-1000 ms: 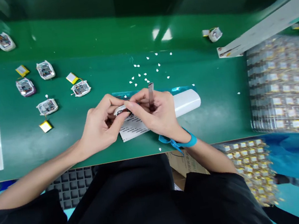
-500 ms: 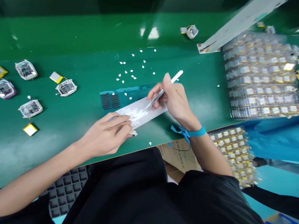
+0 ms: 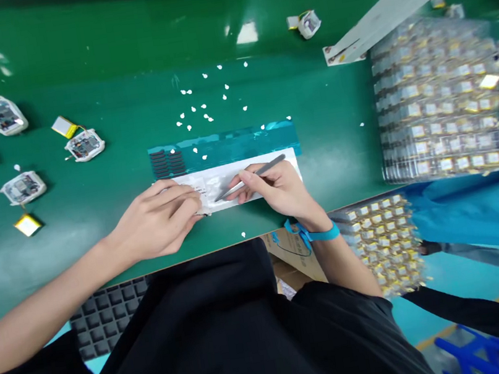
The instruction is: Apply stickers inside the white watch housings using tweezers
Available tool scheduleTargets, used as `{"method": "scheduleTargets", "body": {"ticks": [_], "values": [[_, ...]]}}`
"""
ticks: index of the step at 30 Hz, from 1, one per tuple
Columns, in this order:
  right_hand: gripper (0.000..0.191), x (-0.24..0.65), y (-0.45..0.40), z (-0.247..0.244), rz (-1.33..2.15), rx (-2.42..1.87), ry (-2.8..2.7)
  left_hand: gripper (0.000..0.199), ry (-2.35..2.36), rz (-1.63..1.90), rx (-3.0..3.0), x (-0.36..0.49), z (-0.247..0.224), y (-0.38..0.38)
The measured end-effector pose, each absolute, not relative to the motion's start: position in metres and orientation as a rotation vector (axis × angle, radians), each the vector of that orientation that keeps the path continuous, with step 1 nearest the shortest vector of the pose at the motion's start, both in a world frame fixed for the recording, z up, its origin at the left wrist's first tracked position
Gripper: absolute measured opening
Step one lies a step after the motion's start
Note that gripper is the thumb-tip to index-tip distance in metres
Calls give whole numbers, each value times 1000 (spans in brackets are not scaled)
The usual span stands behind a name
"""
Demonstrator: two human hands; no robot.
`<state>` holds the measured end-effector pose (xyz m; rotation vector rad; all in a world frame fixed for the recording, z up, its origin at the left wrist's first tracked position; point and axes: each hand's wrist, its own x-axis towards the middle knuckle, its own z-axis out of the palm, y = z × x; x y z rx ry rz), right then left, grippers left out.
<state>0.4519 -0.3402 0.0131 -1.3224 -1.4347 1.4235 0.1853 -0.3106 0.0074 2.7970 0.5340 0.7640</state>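
Note:
My left hand (image 3: pixel 155 220) is closed on the left end of a white sheet (image 3: pixel 212 183) with some dark print, its fingers covering that end. A small dark-and-white bit shows under those fingertips, too small to name. In my right hand (image 3: pixel 280 190) is a pair of metal tweezers (image 3: pixel 266 167), held like a pen, with the tip at the sheet's surface. Right behind the sheet lies a strip of blue film (image 3: pixel 234 145) carrying short black strips (image 3: pixel 167 163). Small white round-tabbed stickers (image 3: pixel 204 106) are scattered beyond it.
To the left lie several opened device housings (image 3: pixel 7 116) with wired batteries (image 3: pixel 65 127). Another housing (image 3: pixel 310 25) sits at the back right. Stacked clear trays (image 3: pixel 440 115) of parts stand at the right, beside a white beam (image 3: pixel 390 0). A person's blue sleeve (image 3: pixel 472 204) is nearby.
The white sheet has turned straighter, nearly parallel with the blue film. My right hand and the tweezers have moved down and left over it. The whole view has shifted.

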Motion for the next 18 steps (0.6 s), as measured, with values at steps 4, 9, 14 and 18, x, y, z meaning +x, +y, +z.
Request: {"method": "scheduleTargets", "body": {"ticks": [4, 9, 14, 18], "values": [[47, 453, -341, 7, 1438, -1325, -1437, 11, 472, 729, 2789, 184, 8, -310], [50, 454, -340, 8, 1463, -1272, -1487, 11, 385, 703, 2785, 185, 6, -310], [44, 455, -338, 11, 1512, -1176, -1505, 14, 398, 676, 2767, 184, 4, -309], [46, 459, -339, 13, 1539, -1130, -1438, 14, 404, 667, 2756, 183, 4, -310]]}}
